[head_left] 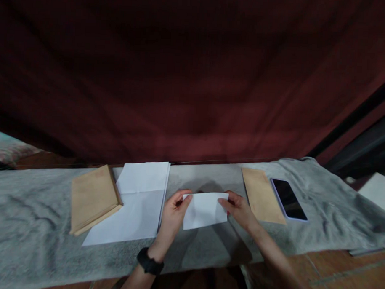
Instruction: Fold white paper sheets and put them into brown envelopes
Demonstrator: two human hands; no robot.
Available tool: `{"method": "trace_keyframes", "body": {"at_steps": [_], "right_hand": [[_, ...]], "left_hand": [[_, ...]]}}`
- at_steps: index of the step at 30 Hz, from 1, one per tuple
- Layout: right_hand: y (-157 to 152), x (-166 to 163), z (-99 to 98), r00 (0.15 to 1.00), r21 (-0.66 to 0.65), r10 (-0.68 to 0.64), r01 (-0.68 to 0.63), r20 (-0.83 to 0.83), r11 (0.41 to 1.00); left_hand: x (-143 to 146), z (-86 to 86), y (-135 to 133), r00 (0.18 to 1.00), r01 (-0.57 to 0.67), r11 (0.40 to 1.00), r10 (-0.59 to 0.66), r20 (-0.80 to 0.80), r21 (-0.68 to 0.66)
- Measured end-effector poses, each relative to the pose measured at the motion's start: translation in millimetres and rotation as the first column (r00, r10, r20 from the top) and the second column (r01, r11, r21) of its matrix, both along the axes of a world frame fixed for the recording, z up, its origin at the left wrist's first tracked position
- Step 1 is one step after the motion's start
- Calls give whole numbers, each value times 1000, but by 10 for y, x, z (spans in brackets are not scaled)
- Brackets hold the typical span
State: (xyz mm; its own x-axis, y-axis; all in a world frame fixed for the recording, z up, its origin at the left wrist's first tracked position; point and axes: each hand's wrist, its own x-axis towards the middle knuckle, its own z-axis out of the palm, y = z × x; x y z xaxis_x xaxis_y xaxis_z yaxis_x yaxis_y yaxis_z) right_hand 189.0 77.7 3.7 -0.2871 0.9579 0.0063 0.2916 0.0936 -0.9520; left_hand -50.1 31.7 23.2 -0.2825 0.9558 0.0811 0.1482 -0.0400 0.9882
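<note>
A folded white sheet of paper (pixel 205 210) is held just above the grey cloth (pixel 35 223). My left hand (pixel 172 214) pinches the sheet's left edge with thumb and fingers closed on it. My right hand (pixel 239 209) grips the right edge the same way. A black band is on my left wrist. A stack of flat white paper (pixel 136 205) lies to the left of my hands.
A pile of brown envelopes (pixel 91 198) rests on the white stack's left side. A single brown envelope (pixel 262 195) lies right of my hands, with a dark phone (pixel 288 199) beside it. A dark red curtain (pixel 195 77) hangs behind the surface.
</note>
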Motion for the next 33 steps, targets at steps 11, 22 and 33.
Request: {"method": "trace_keyframes", "body": {"at_steps": [11,22,33], "right_hand": [[102,-211,-220,808,241,-241,127,537,962],[39,-300,-281,599,390,-303,-17,741,921],[-252,-631,-432,744,534,-191,-251,640,808]], "left_hand": [[-19,-460,59,887,31,999,-36,-461,-18],[107,-365,-86,465,22,997,-71,-882,-69],[284,-683,-185,216,203,978,-5,-976,40]]}}
